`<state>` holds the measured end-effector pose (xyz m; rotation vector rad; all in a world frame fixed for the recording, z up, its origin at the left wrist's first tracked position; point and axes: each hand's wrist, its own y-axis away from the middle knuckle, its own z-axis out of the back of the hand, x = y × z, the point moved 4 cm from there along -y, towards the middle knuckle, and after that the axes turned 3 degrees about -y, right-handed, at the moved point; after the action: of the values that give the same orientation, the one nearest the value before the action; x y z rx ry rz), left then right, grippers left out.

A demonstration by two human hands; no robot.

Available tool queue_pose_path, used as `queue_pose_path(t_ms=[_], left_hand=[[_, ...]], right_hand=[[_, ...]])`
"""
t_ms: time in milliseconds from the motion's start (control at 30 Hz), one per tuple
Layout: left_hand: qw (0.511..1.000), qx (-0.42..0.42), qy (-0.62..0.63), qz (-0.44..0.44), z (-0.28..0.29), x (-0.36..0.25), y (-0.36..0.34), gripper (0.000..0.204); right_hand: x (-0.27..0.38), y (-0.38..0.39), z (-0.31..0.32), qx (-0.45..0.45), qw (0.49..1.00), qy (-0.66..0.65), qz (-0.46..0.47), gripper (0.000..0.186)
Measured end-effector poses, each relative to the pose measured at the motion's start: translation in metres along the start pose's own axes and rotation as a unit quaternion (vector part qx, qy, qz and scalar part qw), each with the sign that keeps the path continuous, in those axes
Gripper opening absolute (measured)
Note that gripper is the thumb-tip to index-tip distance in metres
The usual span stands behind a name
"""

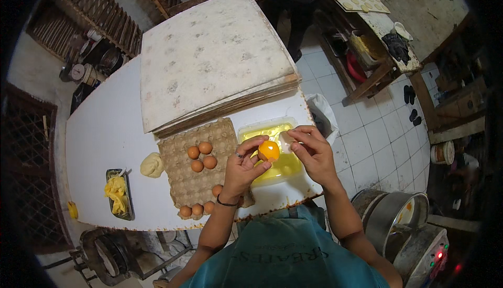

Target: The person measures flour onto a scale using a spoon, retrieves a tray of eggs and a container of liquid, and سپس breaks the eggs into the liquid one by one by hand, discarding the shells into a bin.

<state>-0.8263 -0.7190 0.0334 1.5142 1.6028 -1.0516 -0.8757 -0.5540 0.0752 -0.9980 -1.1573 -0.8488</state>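
Note:
Over a clear plastic tub [264,124] of yellowish, runny egg white, I hold the two parts of a cracked egg. My left hand [242,166] is closed around the eggshell half with an orange yolk [269,150] sitting in it. The pale, empty-looking other eggshell half [286,142] is pinched in the fingers of my right hand [315,157], close beside the yolk. A cardboard egg tray [178,154] lies left of the tub, holding several brown eggs [205,147] in its middle and along its near edge. My left forearm covers part of the tray.
Behind the tray rises a tall stack of pale boards [215,57]. A dough ball [152,165] and a small dark tray with yellow, butter-like lumps [116,194] lie to the left. The rusty table edge [283,207] runs before me; a metal machine [387,220] stands at lower right.

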Motion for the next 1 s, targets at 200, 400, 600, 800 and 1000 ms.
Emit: queue_pose_path(t_ms=[200, 400, 600, 800, 1000], left_hand=[[1.0, -0.007, -0.023, -0.001, -0.002, -0.001, -0.001, 0.048], [0.993, -0.009, -0.115, -0.025, -0.005, -0.007, -0.002, 0.047], [0.984, -0.012, -0.172, -0.054, -0.007, -0.012, -0.002, 0.046], [0.984, -0.018, -0.168, -0.061, -0.005, -0.014, -0.001, 0.046], [0.952, -0.035, -0.3, -0.043, 0.01, -0.014, 0.002, 0.041]], right_hand=[[-0.009, 0.002, -0.005, 0.02, 0.998, -0.063, -0.017, 0.028], [-0.019, 0.007, -0.007, 0.006, 0.994, -0.097, -0.058, 0.029], [-0.029, 0.01, -0.011, -0.012, 0.971, -0.201, -0.131, 0.03], [-0.04, 0.013, -0.016, -0.045, 0.919, -0.339, -0.197, 0.032], [-0.042, 0.011, -0.021, -0.044, 0.879, -0.415, -0.231, 0.033]])
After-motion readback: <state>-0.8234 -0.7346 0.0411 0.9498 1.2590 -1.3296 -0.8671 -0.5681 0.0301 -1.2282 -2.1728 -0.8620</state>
